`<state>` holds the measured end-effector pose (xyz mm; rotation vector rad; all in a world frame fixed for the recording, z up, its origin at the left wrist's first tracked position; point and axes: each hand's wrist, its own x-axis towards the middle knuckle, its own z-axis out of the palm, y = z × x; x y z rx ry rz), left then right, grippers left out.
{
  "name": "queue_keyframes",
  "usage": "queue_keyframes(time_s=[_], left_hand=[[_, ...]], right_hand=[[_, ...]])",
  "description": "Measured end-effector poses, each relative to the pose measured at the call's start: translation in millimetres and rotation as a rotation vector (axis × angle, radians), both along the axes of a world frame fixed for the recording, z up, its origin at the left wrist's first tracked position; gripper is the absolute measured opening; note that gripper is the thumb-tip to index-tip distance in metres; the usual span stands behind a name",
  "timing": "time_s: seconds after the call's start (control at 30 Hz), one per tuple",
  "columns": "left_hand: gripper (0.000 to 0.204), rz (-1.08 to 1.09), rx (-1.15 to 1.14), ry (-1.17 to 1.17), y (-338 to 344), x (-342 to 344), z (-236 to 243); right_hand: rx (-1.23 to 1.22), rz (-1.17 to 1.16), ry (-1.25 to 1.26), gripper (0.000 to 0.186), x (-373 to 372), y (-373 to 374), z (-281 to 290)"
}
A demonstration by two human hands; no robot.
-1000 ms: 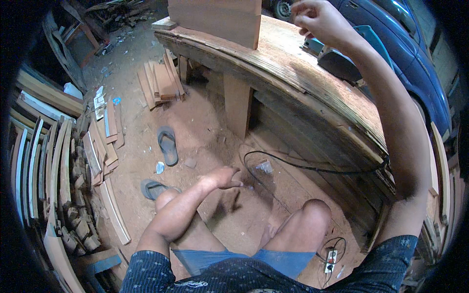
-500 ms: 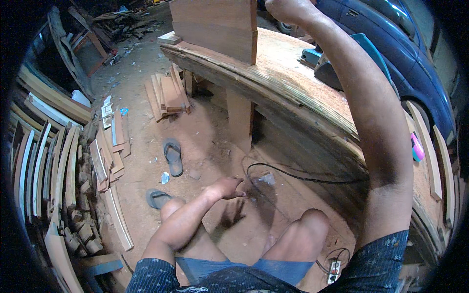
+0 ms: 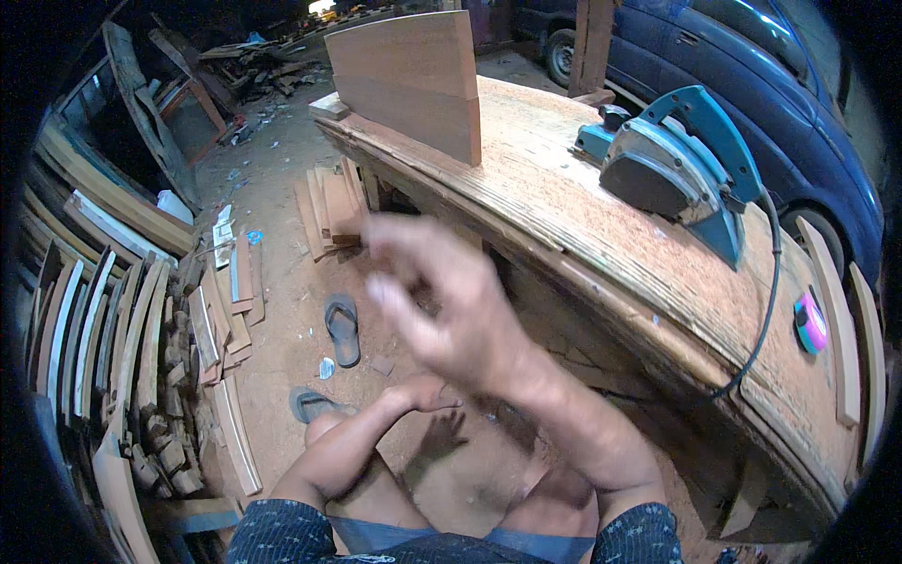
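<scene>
Both hands are empty: right hand (image 3: 460, 310) blurred mid-air with loosely curled fingers, left hand (image 3: 427, 392) open near the knee, teal planer (image 3: 681, 169) idle far right on the workbench (image 3: 564, 216), probably a between-steps pause.

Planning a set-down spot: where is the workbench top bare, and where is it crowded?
Bare: the sawdusty wooden workbench top between the upright reddish board and the teal electric planer. Crowded: the right end, with the planer's black cord, a pink tape roll and curved wooden strips.
</scene>
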<state>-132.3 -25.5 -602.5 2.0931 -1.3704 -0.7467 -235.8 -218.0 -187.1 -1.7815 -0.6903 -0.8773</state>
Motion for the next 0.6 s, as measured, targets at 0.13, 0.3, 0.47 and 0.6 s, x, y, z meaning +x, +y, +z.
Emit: queue_keyframes(time_s=[0.13,0.3,0.47,0.6], left_hand=[[0.083,-0.011,-0.104,0.109,-17,0,29],[0.078,0.462,0.396,-0.175,70,-1,127],[0.072,0.999,0.503,-0.15,152,-29,187],[0.063,1.185,0.45,-0.337,181,-65,187]], right_hand=[[-0.101,0.076,0.499,0.033,-26,-25,-112],[0.01,0.058,0.994,0.038,-60,-20,-247],[-0.344,-0.018,0.832,0.037,-68,-29,-333],[-0.25,0.135,1.049,0.04,-49,-41,-349]])
